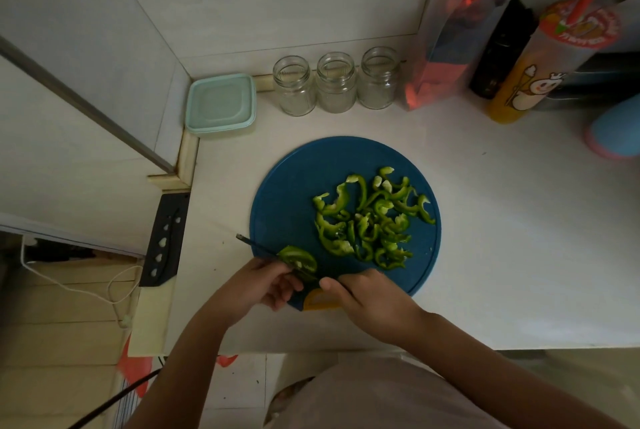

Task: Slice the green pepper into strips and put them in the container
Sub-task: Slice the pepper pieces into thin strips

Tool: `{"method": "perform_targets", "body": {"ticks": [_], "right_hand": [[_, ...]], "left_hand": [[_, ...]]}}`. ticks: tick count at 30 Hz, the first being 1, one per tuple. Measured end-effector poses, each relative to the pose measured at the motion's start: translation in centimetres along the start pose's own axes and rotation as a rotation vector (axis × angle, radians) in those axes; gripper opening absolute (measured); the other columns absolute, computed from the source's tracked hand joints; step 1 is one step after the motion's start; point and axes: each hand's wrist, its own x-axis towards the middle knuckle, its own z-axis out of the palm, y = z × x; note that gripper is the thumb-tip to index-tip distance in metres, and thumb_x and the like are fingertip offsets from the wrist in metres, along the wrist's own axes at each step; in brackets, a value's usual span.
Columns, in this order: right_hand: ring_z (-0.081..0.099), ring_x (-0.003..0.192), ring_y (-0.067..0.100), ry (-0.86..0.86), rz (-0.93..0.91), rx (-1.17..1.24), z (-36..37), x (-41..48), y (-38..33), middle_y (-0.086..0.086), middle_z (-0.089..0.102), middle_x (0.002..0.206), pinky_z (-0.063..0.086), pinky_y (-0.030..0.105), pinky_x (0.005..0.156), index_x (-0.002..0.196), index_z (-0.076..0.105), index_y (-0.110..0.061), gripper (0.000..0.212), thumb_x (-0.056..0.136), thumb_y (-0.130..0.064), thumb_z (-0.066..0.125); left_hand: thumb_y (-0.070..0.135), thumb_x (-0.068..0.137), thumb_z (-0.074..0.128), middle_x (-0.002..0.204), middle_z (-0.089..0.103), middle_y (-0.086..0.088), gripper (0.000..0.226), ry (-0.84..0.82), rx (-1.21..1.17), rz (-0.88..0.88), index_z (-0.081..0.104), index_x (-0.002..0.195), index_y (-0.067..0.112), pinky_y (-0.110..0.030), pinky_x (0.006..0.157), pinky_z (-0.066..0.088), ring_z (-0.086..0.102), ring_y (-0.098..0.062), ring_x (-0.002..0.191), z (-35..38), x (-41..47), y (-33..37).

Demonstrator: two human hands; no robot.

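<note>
Pepper piece (300,259) under knife (257,247), between hands (263,286) (375,304)

Dim, flat light is leaving the whole view underexposed. The white counter (502,221) is reading grey, brightest toward the right, while the lower left corner is sinking into shadow. The pepper strips (370,221) are showing fairly sharp; wide-angle distortion is bending the wall lines, and the drink cup (540,61) at the right edge is blurring.

Left hand (263,285) and right hand (370,297) bare. Forearms (485,352) uncovered as far as the near edge of view. Torso garment (381,397) is pale pinkish-white plain cloth, softly creased, at the near edge, right of centre.
</note>
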Motion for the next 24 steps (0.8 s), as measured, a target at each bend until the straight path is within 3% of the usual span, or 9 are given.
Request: {"method": "perform_targets", "body": {"ticks": [7,11,13,16,20,24], "right_hand": [[0.051,0.058,0.017,-0.039,0.043,0.014,-0.2,0.0,0.3,0.008,0.053,0.061,0.043,0.038,0.062,0.066,0.053,-0.008,0.068,0.09,-0.062,0.021],[0.042,0.052,0.011,-0.075,0.113,0.135,0.0,-0.7,0.1,0.005,0.043,0.056,0.034,0.021,0.053,0.062,0.044,-0.005,0.062,0.094,-0.056,0.028],[0.039,0.05,0.01,-0.066,0.135,0.166,0.0,-0.9,-0.1,0.002,0.039,0.054,0.032,0.019,0.052,0.059,0.039,-0.009,0.058,0.094,-0.054,0.03],[0.039,0.049,0.01,-0.06,0.137,0.167,-0.1,-0.8,-0.2,0.002,0.038,0.053,0.032,0.02,0.053,0.059,0.037,-0.01,0.055,0.097,-0.049,0.032],[0.041,0.05,0.009,-0.049,0.143,0.143,-0.1,-0.6,-0.2,0.0,0.039,0.054,0.034,0.024,0.056,0.058,0.038,-0.013,0.055,0.097,-0.052,0.031],[0.05,0.06,0.012,-0.018,0.141,0.052,-0.1,-0.8,-0.4,-0.004,0.045,0.058,0.042,0.036,0.069,0.061,0.043,-0.019,0.052,0.096,-0.055,0.029]], "left_hand": [[0.02,0.095,0.04,0.049,0.048,-0.006,0.037,-0.087,-0.056,-0.03,0.047,0.06,0.01,-0.026,0.048,0.035,0.041,-0.017,0.045,-0.3,0.2,-0.2],[0.018,0.096,0.04,0.048,0.044,-0.006,0.038,-0.085,-0.102,-0.03,0.044,0.058,0.011,-0.024,0.045,0.033,0.039,-0.017,0.043,-0.3,0.5,-0.5],[0.018,0.096,0.04,0.048,0.044,-0.006,0.038,-0.09,-0.11,-0.032,0.044,0.058,0.011,-0.023,0.045,0.034,0.039,-0.017,0.044,-0.4,0.6,-0.4],[0.015,0.095,0.043,0.057,0.055,-0.012,0.033,-0.097,-0.13,-0.015,0.047,0.062,0.008,-0.025,0.049,0.044,0.052,-0.019,0.049,-0.4,0.9,-0.4],[0.011,0.095,0.044,0.076,0.069,-0.021,0.023,-0.087,-0.179,-0.026,0.058,0.089,-0.006,-0.029,0.058,0.056,0.068,-0.025,0.065,0.1,1.5,-0.2],[0.019,0.097,0.043,0.065,0.068,-0.017,0.032,-0.036,-0.026,-0.09,0.058,0.079,-0.002,-0.028,0.052,0.054,0.066,-0.025,0.056,0.3,1.2,0.2]]}}
